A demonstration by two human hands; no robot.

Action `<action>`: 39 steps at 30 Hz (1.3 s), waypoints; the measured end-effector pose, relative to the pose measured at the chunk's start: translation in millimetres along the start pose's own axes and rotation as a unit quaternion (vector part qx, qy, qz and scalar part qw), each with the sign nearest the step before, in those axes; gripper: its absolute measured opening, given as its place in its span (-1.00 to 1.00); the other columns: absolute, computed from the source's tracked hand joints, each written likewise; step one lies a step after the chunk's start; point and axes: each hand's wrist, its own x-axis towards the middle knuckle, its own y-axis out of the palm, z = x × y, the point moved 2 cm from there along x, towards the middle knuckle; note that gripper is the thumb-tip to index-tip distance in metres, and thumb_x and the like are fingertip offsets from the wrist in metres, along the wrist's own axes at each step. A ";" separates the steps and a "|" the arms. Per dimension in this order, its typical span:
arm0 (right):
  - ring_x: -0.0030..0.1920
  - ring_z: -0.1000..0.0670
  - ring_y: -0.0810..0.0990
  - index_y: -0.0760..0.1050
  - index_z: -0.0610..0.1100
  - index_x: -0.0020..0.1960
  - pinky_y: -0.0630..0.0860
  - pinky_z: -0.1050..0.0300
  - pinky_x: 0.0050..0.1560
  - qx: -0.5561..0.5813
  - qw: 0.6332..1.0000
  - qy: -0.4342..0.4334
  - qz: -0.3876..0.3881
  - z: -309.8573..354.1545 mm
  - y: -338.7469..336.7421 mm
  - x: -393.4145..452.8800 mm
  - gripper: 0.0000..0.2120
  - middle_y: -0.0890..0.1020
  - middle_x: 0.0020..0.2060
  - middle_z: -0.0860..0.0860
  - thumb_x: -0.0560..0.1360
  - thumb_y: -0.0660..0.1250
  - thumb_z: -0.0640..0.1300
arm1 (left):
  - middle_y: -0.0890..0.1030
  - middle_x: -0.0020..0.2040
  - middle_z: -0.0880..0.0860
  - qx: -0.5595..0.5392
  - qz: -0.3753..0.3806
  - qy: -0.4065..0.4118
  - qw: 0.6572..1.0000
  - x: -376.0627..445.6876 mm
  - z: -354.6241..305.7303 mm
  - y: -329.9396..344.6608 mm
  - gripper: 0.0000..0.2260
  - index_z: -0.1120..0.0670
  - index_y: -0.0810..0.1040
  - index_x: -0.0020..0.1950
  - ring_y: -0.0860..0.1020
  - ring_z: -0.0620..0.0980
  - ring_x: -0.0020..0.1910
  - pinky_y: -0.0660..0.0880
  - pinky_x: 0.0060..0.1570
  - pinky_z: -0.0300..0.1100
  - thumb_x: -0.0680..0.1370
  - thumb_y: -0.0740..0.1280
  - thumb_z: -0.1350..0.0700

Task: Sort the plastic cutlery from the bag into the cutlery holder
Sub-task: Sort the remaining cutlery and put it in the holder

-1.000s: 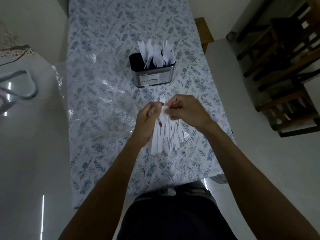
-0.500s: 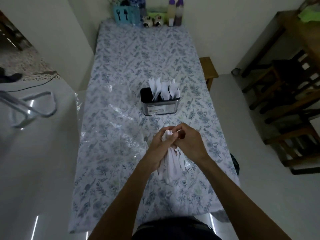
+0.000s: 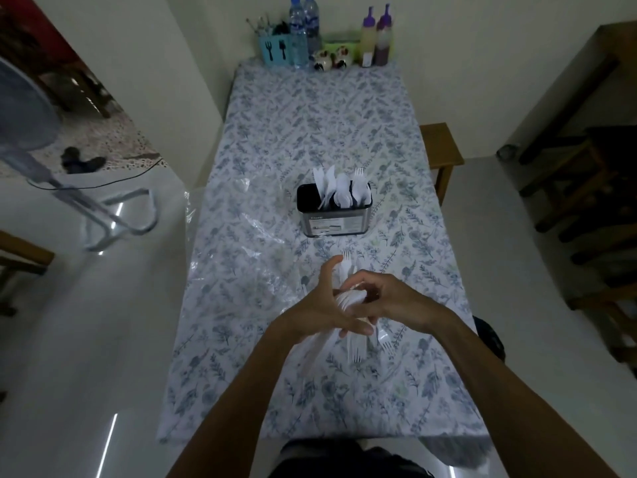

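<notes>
A black and silver cutlery holder (image 3: 335,219) stands mid-table with white plastic knives, spoons and forks upright in it. Near the table's front, my left hand (image 3: 324,305) grips a bundle of white plastic cutlery (image 3: 350,300), its thumb raised. My right hand (image 3: 389,300) meets it from the right and pinches at the top of the bundle. Fork heads stick out above the hands and more forks (image 3: 355,350) hang or lie below them. A clear plastic bag (image 3: 241,232) lies flat on the cloth to the left of the holder.
The long table has a floral cloth (image 3: 310,115). At its far end stand water bottles (image 3: 303,29), sauce bottles (image 3: 377,36) and a blue utensil box (image 3: 275,50). A wooden stool (image 3: 443,146) sits at the right edge, dark chairs (image 3: 586,188) further right, a fan stand (image 3: 113,215) left.
The head camera has tilted up, bringing the table's far end into view. My hands stay together over the bundle; the left thumb has lifted and the right fingers have shifted onto the bundle's top.
</notes>
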 end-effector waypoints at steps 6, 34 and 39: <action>-0.18 -0.10 0.63 0.52 -0.17 0.16 0.56 -0.03 -0.09 0.017 1.000 -0.011 0.018 2.1 -0.2 2.5 -0.72 0.67 -0.18 -0.17 0.50 0.50 -0.28 | 0.53 0.28 0.12 -0.034 -0.014 0.009 0.999 -2.0 3.3 2.6 0.17 -0.31 -0.01 0.59 0.67 0.08 0.17 0.67 -0.06 0.07 0.31 0.65 0.35; -0.17 0.18 0.64 0.60 -0.37 0.18 0.55 0.17 0.12 0.016 0.981 0.036 -0.188 31.5 -3.7 91.3 -0.67 0.71 -0.07 -0.12 0.45 0.54 -0.31 | 0.58 0.06 0.18 0.015 -0.040 0.258 0.965 98.9 19.4 -60.1 0.09 -0.02 -0.26 0.61 0.62 -0.21 -0.08 0.56 -0.04 -0.26 0.40 0.51 0.29; -0.19 -0.16 0.71 0.68 -0.35 -0.03 0.64 -0.07 -0.07 0.021 0.977 0.061 -0.201 20.7 -7.0 99.0 -0.86 0.73 -0.16 -0.26 0.47 0.51 -0.27 | 0.61 -0.07 0.11 -0.004 -0.060 0.157 0.986 89.5 31.5 -67.2 -0.22 -0.16 0.27 0.49 0.63 -0.10 -0.14 0.58 -0.10 -0.26 0.43 0.56 0.28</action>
